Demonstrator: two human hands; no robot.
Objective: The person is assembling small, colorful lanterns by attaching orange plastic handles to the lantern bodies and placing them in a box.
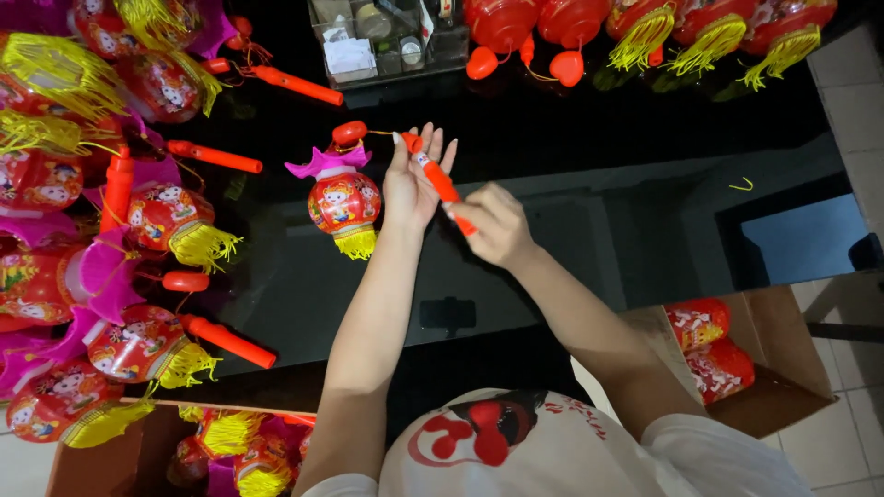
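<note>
Pinched the lower end of the orange handle stick [444, 187] in the right hand [497, 224], fingers pressed together around it. Steadied the upper end with the left hand [412, 181], thumb under the stick and fingers spread upward, more a support than a full grip. Held both just above the glossy black surface [589, 212]. Hung from the stick's tip by a thin cord, and resting on the surface just left of the left hand: a small red lantern [344, 203] with a pink petal top, a yellow fringe and a red heart-shaped tag [350, 132] above it. Judged as mid-assembly, the stick being fitted or checked against its lantern. Called next for a firm twist or push with both ends kept aligned, cord kept untangled. Lay farther out: finished lanterns [157, 221] piled at left, a cardboard box [783, 368] at lower right.
</note>
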